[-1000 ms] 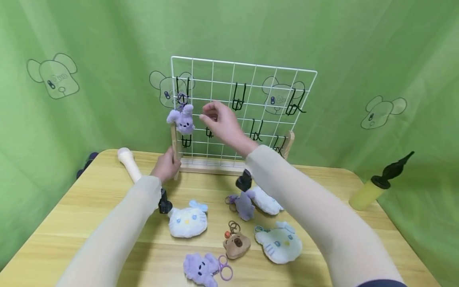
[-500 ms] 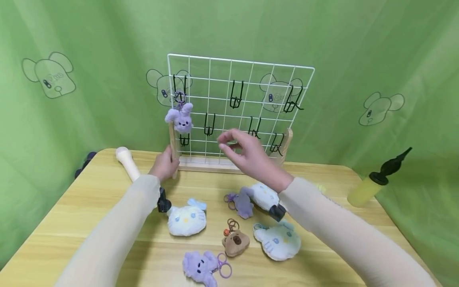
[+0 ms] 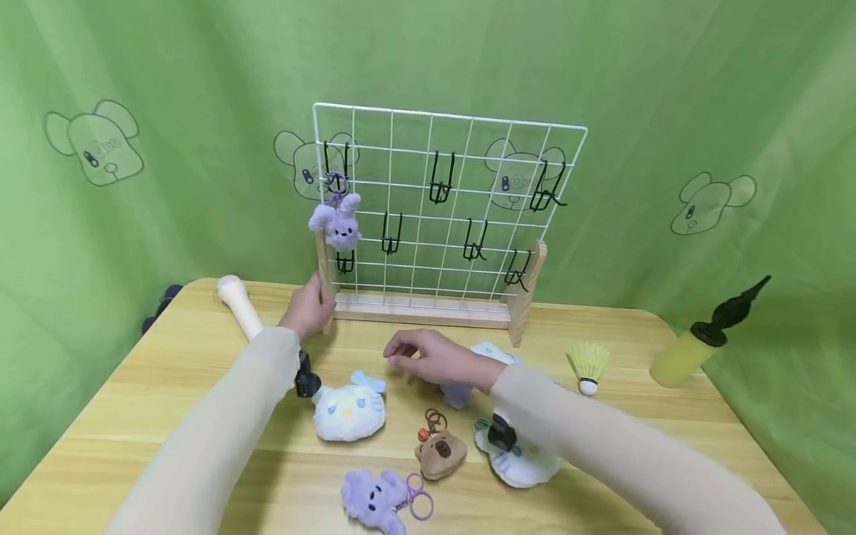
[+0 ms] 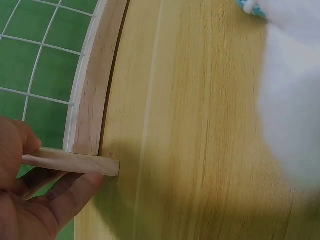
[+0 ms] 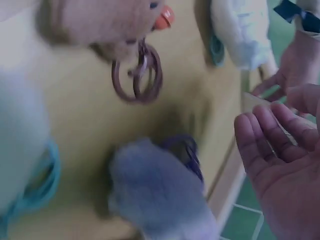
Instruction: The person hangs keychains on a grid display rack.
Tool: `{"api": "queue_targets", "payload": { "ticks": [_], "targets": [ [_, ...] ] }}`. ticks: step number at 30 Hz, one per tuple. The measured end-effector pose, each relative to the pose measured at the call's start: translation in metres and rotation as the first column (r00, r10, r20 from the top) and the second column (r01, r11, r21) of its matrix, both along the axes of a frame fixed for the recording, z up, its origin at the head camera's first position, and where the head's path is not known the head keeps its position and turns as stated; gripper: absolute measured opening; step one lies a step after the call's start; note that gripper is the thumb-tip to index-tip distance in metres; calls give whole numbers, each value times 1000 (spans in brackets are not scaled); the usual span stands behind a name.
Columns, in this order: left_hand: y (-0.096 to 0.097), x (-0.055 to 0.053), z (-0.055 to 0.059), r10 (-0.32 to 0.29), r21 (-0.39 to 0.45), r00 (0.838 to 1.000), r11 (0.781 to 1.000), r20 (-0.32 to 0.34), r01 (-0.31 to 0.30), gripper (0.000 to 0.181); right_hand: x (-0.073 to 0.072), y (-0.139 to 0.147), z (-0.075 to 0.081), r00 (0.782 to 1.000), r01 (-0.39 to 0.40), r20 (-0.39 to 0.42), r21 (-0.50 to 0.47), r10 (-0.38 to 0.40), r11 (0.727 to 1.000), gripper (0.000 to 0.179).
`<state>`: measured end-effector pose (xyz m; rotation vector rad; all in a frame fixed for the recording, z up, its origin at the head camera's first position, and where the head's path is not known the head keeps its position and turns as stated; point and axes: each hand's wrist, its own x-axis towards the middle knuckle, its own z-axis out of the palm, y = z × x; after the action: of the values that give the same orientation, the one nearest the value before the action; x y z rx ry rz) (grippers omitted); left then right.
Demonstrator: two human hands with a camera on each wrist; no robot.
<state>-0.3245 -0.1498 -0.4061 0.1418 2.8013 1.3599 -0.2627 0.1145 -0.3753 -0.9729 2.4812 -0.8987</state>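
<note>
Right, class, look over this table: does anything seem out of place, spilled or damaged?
Nothing visible looks spilled or damaged. The shuttlecock on the right side of the table seems out of place: it is sports gear, set apart from the plush keyrings.

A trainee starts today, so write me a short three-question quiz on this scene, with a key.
1. What does the left hand grip?
A) the blue-bowed white plush cat
B) the pale wooden side support of the white wire grid rack
C) the yellow-feathered shuttlecock
2. True or false: the right hand holds the brown plush keychain in its fingers.
3. How many soft toys hang on the rack?

Key: 1 B; 2 false, they hold nothing; 3 one, the fluffy purple long-eared toy.
</note>
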Motion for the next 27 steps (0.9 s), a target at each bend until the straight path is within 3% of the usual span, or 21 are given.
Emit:
{"api": "queue_targets", "payload": {
  "ticks": [3,6,10,16,21,27],
  "targets": [
    [0,0,-1,1,-3,1000,1000,-8,-1,59,-3,-15,-10,993,37,107,18,-39,999,29],
    [-1,0,-2,2,-4,1000,1000,-23,-2,57,-2,-34,-15,985,69,150,84,-81,994,33],
    [-1,0,-2,3,10,1000,1000,-17,-3,55,2,-58,-18,984,100,125,214,-128,972,43],
    [1,-1,-2,10,-5,1000,1000,-18,-11,54,11,-80,-15,990,92,67,358,-124,929,65],
    [1,0,-1,15,-12,1000,1000,-20,-15,52,14,-86,-13,993,59,68,377,-91,924,40],
    [-1,-1,-2,11,6,1000,1000,-8,-11,58,14,-84,-13,999,-21,52,360,3,933,15]
  ]
}}
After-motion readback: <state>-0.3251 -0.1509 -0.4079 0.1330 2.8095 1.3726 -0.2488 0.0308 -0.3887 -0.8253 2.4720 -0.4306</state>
